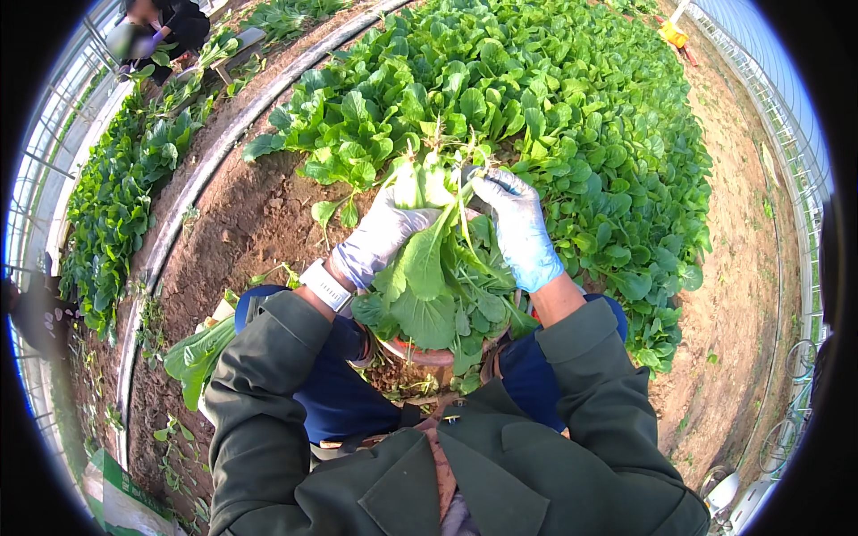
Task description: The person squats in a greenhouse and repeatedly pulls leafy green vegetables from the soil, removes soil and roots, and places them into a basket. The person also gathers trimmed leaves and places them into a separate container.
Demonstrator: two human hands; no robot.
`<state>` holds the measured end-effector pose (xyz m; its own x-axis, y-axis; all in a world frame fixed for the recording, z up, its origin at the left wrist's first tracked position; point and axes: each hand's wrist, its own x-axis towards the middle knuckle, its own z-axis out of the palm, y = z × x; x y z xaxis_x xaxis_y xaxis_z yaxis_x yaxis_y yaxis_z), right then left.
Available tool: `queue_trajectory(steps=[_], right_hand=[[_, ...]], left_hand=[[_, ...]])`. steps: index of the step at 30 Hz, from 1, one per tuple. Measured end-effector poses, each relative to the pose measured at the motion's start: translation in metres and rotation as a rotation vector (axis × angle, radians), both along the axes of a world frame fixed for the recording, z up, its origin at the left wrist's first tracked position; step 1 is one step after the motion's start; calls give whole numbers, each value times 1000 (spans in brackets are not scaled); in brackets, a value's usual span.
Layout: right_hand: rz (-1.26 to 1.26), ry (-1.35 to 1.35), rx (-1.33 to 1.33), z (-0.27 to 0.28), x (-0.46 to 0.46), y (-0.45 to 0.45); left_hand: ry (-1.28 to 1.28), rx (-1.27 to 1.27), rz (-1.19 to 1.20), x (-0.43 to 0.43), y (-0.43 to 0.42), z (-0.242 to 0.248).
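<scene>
My left hand [382, 234], in a pale glove, is closed around the white-green stalks of several leafy green plants [425, 184], with their roots pointing away from me. My right hand [513, 214], in a pale and blue glove, pinches at the root end of the bunch beside it; a small dark object [469, 174] shows at its fingers, too hidden to identify. The leaves hang towards me over a pinkish round container [429, 355] between my knees, which holds more loose leaves [479, 301].
Dense leafy greens [570, 114] grow ahead and to the right. A long pale pipe or hose [201, 171] curves along the soil at left. Cut greens [201, 355] lie beside my left knee. Another person [181, 27] crouches at the upper left. A printed bag [124, 496] lies lower left.
</scene>
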<state>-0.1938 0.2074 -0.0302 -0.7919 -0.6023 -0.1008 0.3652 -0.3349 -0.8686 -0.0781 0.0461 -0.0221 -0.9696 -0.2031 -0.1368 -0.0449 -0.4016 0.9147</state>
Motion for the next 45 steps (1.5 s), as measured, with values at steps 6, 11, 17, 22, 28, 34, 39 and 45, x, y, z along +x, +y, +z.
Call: queue_trajectory(steps=[6, 11, 17, 22, 28, 34, 39, 45], right_hand=[[34, 5, -57, -2, 15, -8], [77, -93, -162, 14, 9, 2], [-39, 1, -242, 22, -18, 21], [-337, 272, -125, 14, -38, 35], [-46, 116, -30, 31, -39, 39], [333, 230, 140, 23, 5, 9], [57, 425, 353, 25, -5, 17], [-111, 960, 571, 15, -18, 24]], left_hand=[[-34, -118, -28, -4, 3, -5], [69, -142, -2, -4, -9, -9], [215, -151, 138, 2, -24, 5], [263, -264, 212, 6, -38, 8], [191, -315, -93, 5, -34, 10], [166, -208, -375, 4, -5, 7], [127, -448, -140, 4, -5, 15], [247, -435, 106, -3, -25, -7]])
